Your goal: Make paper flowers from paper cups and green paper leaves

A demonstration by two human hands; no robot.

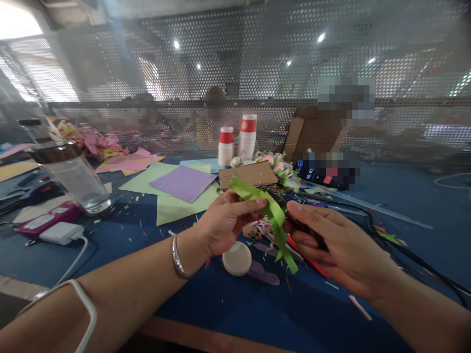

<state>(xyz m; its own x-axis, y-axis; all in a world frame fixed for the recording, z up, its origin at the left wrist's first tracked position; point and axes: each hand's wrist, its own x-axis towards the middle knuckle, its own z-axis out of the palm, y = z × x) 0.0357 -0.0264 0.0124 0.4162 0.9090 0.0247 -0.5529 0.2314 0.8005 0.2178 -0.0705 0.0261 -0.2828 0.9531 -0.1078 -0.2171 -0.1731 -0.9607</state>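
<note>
My left hand (pixel 226 220) pinches a bright green paper strip (pixel 275 215) between thumb and fingers. The strip is bent, and its lower end hangs down with cut, jagged edges. My right hand (pixel 324 240) is closed around a dark tool (pixel 281 200) whose end lies against the strip; its kind is mostly hidden by the fingers. Below the hands lie a round cream-coloured lid or disc (pixel 237 258) and purple paper pieces (pixel 264 272). A piece of brown cardboard (pixel 248 175) is just beyond the left hand.
Stacked paper cups (pixel 248 137) stand behind paper flowers (pixel 277 164). Purple and light green sheets (pixel 184 182) lie left of centre. A glass bottle (pixel 75 176) and a purple power strip (pixel 49 219) with a white charger are at left. Black cables (pixel 412 255) run along the right.
</note>
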